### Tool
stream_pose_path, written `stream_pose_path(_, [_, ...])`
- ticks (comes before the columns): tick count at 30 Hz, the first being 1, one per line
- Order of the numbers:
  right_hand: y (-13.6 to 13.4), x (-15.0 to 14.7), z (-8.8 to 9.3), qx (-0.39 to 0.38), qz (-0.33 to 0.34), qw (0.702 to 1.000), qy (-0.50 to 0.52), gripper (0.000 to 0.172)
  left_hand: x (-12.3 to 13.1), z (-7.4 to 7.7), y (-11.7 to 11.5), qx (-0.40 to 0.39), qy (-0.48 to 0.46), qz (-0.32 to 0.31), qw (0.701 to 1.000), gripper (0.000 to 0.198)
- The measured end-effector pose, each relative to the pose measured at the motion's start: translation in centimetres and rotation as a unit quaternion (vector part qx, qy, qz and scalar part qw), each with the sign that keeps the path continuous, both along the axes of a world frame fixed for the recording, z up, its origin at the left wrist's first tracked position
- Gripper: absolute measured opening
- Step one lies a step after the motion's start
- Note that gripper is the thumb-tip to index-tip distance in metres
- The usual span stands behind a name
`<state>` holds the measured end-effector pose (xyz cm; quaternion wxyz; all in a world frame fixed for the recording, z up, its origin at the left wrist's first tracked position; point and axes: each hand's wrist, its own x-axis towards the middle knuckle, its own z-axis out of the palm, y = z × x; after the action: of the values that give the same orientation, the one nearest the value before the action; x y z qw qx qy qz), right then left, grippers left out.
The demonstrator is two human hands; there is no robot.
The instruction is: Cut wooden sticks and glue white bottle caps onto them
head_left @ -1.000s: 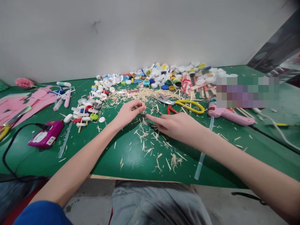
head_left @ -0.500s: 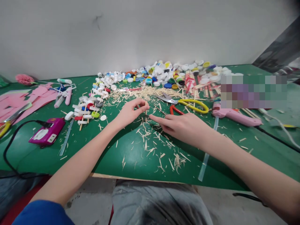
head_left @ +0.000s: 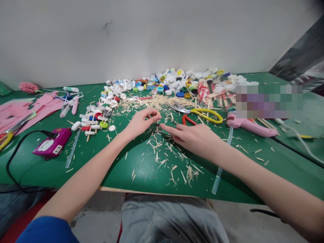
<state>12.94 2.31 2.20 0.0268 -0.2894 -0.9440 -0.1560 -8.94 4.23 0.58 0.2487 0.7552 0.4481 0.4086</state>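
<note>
Scarcely shifted: left hand [head_left: 141, 121] pinches upright wooden stick [head_left: 157, 121]; right hand [head_left: 194, 136], fingers extended, forefinger at its base; positioning step, steadiness needed.

place: craft workshop, I sit at it | surface: green table [head_left: 121, 175] by plain white wall [head_left: 162, 33] | far: heap of bottle caps [head_left: 177, 82] | right: pink glue gun [head_left: 249, 125], yellow scissors [head_left: 202, 113] | left: pink paper [head_left: 27, 109] | near: wood splinters [head_left: 164, 155] everywhere
</note>
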Motion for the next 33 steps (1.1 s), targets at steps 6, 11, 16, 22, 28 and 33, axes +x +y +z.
stream_pose_path(6, [0.1,-0.2,0.2,-0.026,0.007,1.0,0.002,0.047,-0.2,-0.3,0.3,-0.009,-0.012,0.009,1.0,0.012])
stream_pose_path(11, [0.0,-0.1,-0.2,-0.076,0.009,0.997,0.003,0.047,-0.1,-0.1,0.0,0.006,0.002,0.008,1.0,0.014])
stream_pose_path(16, [0.8,1.0,0.3,-0.154,-0.012,0.985,0.075,0.045,0.0,0.2,-0.1,0.006,-0.012,0.038,0.999,0.017])
stream_pose_path(22, [1.7,2.1,1.0,-0.107,-0.088,0.974,0.176,0.048,0.3,0.5,0.1,-0.068,-0.186,0.07,0.978,0.013])
stream_pose_path(28, [1.4,1.8,1.9,-0.08,-0.13,0.96,0.235,0.042,1.7,0.6,-0.4,-0.154,-0.333,0.038,0.93,0.023])
stream_pose_path(33, [0.9,1.7,2.1,-0.099,-0.153,0.955,0.233,0.03,2.7,0.8,-1.1,-0.248,-0.404,-0.016,0.88,0.023])
